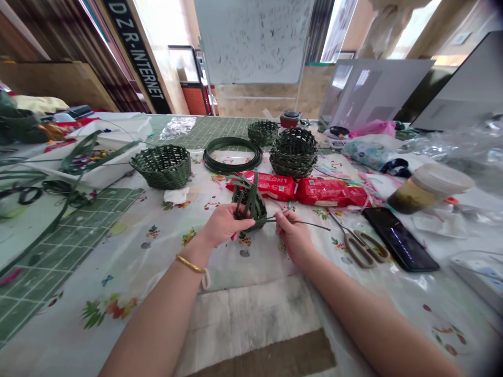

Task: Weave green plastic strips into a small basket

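A small, partly woven dark green basket (257, 207) stands over the table cloth, loose strip ends sticking up from its rim. My left hand (226, 225) grips its near left side, with the thumb along the front and the other fingers partly hidden. Just right of it, my right hand (293, 233) pinches a thin green weaving strip (314, 225) that runs from the basket and trails off to the right. Scissors (361, 246) with brown handles lie right of my right hand, beside a black phone (398, 238).
Red packets (330, 192) lie behind my hands. Farther back are a coil of green strip (232, 166), a finished-looking basket (167, 166) and stacked baskets (294, 154). A cup of dark liquid (426, 186) stands at right; a white tray (118, 170) is at left.
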A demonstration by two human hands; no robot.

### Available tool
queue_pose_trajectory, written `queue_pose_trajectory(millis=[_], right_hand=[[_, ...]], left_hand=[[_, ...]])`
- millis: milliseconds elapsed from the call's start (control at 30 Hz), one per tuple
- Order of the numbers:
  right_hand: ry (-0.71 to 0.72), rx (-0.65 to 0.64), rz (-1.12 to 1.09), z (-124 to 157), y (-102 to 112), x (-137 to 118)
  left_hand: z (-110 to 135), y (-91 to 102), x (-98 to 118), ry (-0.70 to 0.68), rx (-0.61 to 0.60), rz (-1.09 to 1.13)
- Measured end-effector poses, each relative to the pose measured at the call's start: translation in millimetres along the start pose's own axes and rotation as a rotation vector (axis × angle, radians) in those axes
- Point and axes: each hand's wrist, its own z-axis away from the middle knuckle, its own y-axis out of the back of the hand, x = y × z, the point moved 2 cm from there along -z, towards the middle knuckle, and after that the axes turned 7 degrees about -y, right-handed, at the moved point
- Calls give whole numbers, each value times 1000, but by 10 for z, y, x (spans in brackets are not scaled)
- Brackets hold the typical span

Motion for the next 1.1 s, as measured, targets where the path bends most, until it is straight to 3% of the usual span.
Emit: queue_pose_trajectory(millis=[133,333,467,633,867,1100], right_hand=[[-225,-126,-228,75,-72,-2],[-199,-171,-394,79,-112,-1],[-242,-100,-372,57,-91,26],[-129,-140,-356,47,-78,-7],[46,-223,-235,29,-100,-30],[79,-263,-230,-4,-77,-25]], left_hand=[[-10,40,-40,17,0,32],[-8,44,22,41,-23,-12],[-36,-24,26,-70,-50,-61],[-50,-41,-41,-111,-57,-123],[-53,38,-15,-86,-93,27],[-11,118,-109,-104,-193,12]])
